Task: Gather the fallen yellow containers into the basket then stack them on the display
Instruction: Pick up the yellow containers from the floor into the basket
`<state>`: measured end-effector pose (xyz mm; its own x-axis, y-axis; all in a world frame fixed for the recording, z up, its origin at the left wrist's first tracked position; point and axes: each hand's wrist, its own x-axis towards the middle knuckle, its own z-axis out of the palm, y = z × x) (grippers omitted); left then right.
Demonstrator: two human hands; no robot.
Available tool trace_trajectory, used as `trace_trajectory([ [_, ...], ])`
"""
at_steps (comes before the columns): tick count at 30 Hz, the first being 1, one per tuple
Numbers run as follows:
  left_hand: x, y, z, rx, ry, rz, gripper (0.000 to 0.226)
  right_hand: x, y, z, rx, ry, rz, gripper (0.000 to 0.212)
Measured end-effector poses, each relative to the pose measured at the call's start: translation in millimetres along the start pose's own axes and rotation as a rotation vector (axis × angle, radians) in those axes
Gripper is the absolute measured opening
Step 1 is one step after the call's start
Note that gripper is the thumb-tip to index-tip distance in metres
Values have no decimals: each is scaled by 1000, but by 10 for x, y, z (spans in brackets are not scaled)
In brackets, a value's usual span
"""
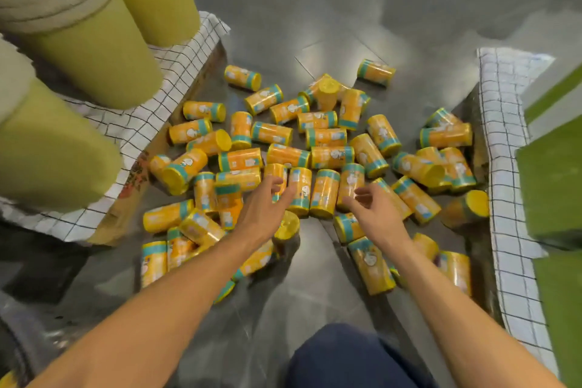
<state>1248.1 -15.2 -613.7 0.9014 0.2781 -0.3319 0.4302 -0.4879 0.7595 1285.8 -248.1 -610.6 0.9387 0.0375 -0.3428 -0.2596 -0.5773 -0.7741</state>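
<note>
Left hand (267,203) and right hand (370,209) loose-fingered, empty; yellow container (300,189) lay just ahead of left, long axis pointing away.

The head camera looks steeply down from above; the floor (315,9) lies near below.

Yellow, teal-banded containers (324,192); black-gridded white cloth (507,148)

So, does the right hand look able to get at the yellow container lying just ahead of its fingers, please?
Probably yes. The right hand is open just short of that yellow container, and nothing lies on top of it. Neighbouring containers crowd both sides, so taking it from above looks easiest.
</note>
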Motion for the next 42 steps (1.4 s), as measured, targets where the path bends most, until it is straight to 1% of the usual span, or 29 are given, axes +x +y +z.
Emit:
trace_trajectory([
  [2,-38,-167,199,28,-16,3,68,-42,340,45,7,21,79,54],
  [5,-115,-358,420,19,-74,-52,95,-110,780,161,-79,72,186,74],
  [7,-135,-455,556,47,-105,-68,111,-136,1027,269,-88,93,227,80],
  [8,-126,-499,618,76,-97,-51,115,-137,1126,325,-102,89,257,82],
  [10,-78,-605,724,149,-44,-11,114,-132,1296,430,-203,70,294,90],
  [13,19,-759,837,185,37,-29,97,-112,1504,585,-452,56,266,93],
  [17,125,-803,853,157,87,-54,83,-20,1610,745,-660,29,227,88],
  [19,158,-758,818,114,104,-51,81,-13,1600,765,-711,32,244,84],
  [21,195,-643,731,73,125,-47,83,-28,1528,756,-634,14,260,80],
  [24,298,-385,494,11,129,-53,87,-98,1251,681,-356,-6,214,70],
  [27,313,-89,117,-135,150,-4,75,-201,749,573,-122,-29,132,64],
  [28,285,9,-27,-198,170,0,75,-233,556,541,-58,-43,99,63],
  [31,132,292,-533,-441,269,-59,93,-319,-85,469,50,-89,-27,56],
  [32,67,358,-727,-507,312,-67,93,-347,-321,458,59,-118,-60,53],
  [34,-95,455,-1148,-602,380,-71,82,-412,-803,467,87,-176,-120,49],
  [37,-385,485,-1825,-710,464,-55,62,-589,-1533,562,75,-217,-247,48],
  [40,-753,409,-2495,-749,604,-20,54,-844,-2146,780,103,-295,-378,46],
  [42,-1087,288,-2864,-783,689,-1,32,-1068,-2501,1000,107,-372,-441,45],
])
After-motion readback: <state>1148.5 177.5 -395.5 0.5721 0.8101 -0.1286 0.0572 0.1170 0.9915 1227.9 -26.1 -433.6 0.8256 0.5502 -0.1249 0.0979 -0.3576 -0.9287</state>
